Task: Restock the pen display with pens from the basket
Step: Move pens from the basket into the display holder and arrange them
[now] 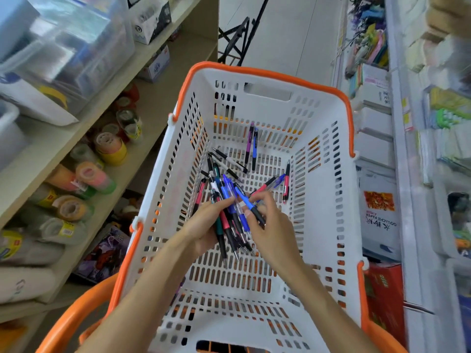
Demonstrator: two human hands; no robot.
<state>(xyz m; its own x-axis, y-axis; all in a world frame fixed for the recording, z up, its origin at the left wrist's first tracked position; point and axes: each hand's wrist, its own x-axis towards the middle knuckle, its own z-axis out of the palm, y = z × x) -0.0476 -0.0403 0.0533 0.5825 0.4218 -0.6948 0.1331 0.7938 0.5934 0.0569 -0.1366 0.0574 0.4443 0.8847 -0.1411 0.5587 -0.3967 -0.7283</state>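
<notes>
Both hands inside basket [328,174]: left hand [204,233] grips pen bundle [229,220]; right hand [270,225] fingers pinch blue pen [246,201].

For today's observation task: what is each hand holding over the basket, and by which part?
The left hand grips a bundle of pens around their middles. The right hand pinches one blue pen near its black grip.

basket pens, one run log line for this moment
stage: gathering | left hand: holds pen bundle | right hand: pinches blue pen | basket: loose pens remain | display: unseen
</notes>
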